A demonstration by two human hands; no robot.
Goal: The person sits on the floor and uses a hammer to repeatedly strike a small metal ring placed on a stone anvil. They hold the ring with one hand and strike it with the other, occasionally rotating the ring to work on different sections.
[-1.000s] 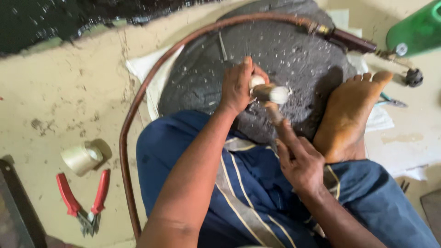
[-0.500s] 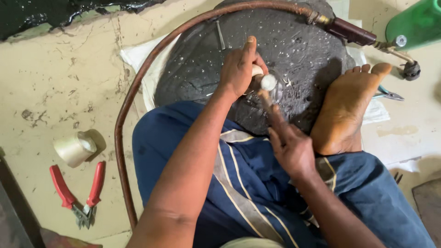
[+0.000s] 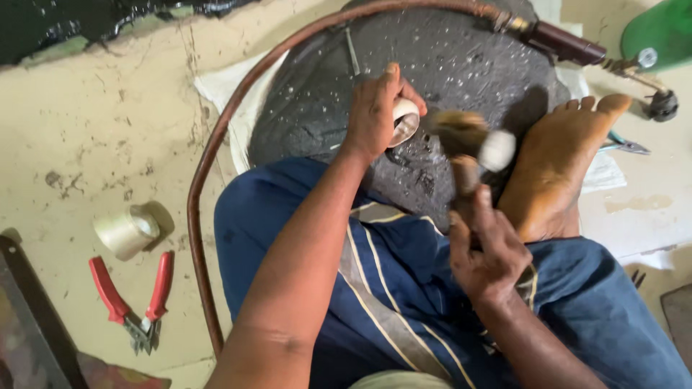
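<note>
My left hand [image 3: 376, 109] grips a small shiny metal ring-shaped piece [image 3: 404, 121] and presses it down on a dark round stone block [image 3: 447, 57]. My right hand [image 3: 490, 252] is closed around the wooden handle of a small hammer [image 3: 472, 148]. The hammer's head is blurred, raised just right of the ring piece. My bare foot [image 3: 559, 158] rests against the block's right side. My blue striped cloth covers my lap below.
A brown hose [image 3: 205, 180] curves around the block to a torch nozzle [image 3: 569, 45] at top right. Red-handled pliers [image 3: 133, 299] and a pale tape roll [image 3: 126, 230] lie on the floor at left. A green container [image 3: 663, 29] stands top right.
The hammer has swung up and to the right, away from the metal piece. My left hand keeps the piece on the block. The view has shifted slightly.
</note>
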